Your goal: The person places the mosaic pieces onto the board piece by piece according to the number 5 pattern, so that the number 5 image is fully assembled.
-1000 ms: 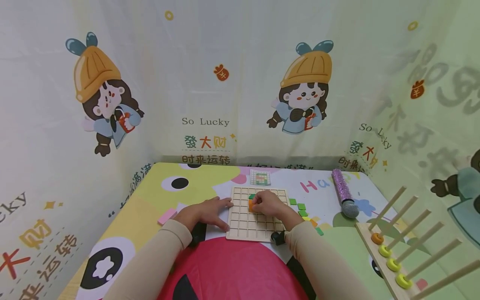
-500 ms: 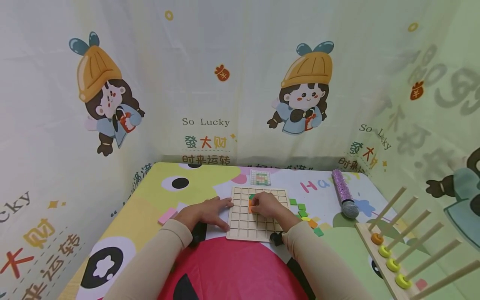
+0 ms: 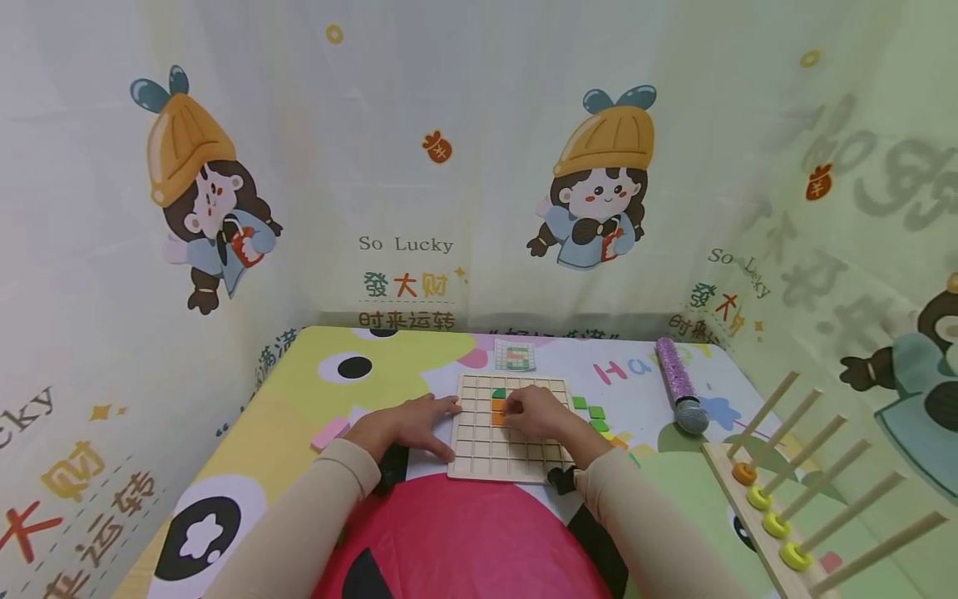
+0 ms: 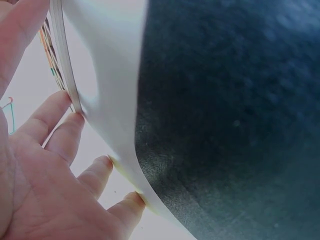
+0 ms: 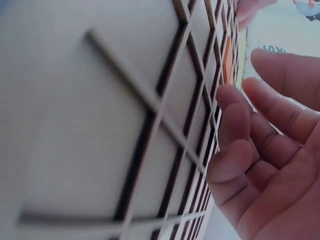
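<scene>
A square wooden grid board (image 3: 479, 453) lies flat on the table before me. My left hand (image 3: 410, 423) is spread at its left side, with thumb and a finger touching the edge; the left wrist view shows fingertips against that edge (image 4: 62, 55). My right hand (image 3: 540, 413) is over the middle of the board, its fingers bent down beside the orange square tiles (image 3: 497, 406). A green tile (image 3: 499, 393) sits just above the orange ones. In the right wrist view an orange tile (image 5: 228, 60) shows beyond the fingertips; whether they pinch a tile is hidden.
Loose green tiles (image 3: 596, 413) lie right of the board, with yellow and orange ones (image 3: 619, 442) partly behind the right arm. A pattern card (image 3: 515, 356) lies behind the board. Farther right are a purple microphone (image 3: 677, 374) and a pegged wooden rack (image 3: 763, 524). A pink block (image 3: 330, 433) lies left.
My right hand has shifted slightly to the right over the board, so more of the orange tiles shows. The left hand keeps its place at the board's edge. The head view has turned slightly.
</scene>
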The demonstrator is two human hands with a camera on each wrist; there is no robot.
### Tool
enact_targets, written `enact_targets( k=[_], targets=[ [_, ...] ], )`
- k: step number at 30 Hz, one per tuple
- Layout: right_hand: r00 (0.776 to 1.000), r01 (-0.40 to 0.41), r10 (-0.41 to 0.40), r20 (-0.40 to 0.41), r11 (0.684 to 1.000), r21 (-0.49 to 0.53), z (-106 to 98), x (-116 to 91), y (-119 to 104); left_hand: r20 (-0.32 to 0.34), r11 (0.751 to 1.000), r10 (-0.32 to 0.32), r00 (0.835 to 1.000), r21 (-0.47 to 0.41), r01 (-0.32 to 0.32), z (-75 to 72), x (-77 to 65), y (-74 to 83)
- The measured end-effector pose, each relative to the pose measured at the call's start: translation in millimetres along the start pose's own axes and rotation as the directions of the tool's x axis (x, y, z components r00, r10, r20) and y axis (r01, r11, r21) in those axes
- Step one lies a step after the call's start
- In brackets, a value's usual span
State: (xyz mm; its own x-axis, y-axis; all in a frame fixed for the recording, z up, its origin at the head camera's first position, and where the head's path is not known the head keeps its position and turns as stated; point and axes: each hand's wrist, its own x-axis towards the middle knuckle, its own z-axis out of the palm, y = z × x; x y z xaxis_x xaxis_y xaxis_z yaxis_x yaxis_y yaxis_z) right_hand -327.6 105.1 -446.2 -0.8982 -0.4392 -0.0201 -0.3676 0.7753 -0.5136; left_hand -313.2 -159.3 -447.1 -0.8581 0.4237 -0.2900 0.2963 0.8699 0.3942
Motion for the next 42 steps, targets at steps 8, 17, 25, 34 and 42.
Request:
enact_targets(
  k=[8, 17, 25, 34, 42],
  targets=[
    [1.0, -0.024, 0.024, 0.0, 0.996, 0.088, -14, -26, 18, 0.001, 1.0, 0.013, 1.0, 0.002, -0.013, -0.1, 1.6, -3.2],
    [0.997, -0.055, 0.062, -0.045, 0.99, 0.13, -41, -64, 64, 0.006, 1.0, 0.009, 1.0, -0.013, -0.009, -1.6, 0.2, -3.5],
    [0.995, -0.076, 0.08, -0.057, 0.995, 0.071, -54, -93, 96, 0.002, 1.0, 0.024, 1.0, -0.014, -0.024, -0.5, 0.4, -3.7],
    [0.995, -0.091, 0.09, -0.032, 0.995, -0.032, -57, -107, 107, 0.002, 1.0, 0.01, 1.0, -0.027, -0.01, -0.6, -0.9, -2.3],
    [0.992, -0.101, 0.099, -0.08, 0.995, -0.023, -54, -113, 104, -0.003, 0.999, 0.035, 0.999, -0.018, -0.035, -1.0, -0.7, -2.4]
  ],
)
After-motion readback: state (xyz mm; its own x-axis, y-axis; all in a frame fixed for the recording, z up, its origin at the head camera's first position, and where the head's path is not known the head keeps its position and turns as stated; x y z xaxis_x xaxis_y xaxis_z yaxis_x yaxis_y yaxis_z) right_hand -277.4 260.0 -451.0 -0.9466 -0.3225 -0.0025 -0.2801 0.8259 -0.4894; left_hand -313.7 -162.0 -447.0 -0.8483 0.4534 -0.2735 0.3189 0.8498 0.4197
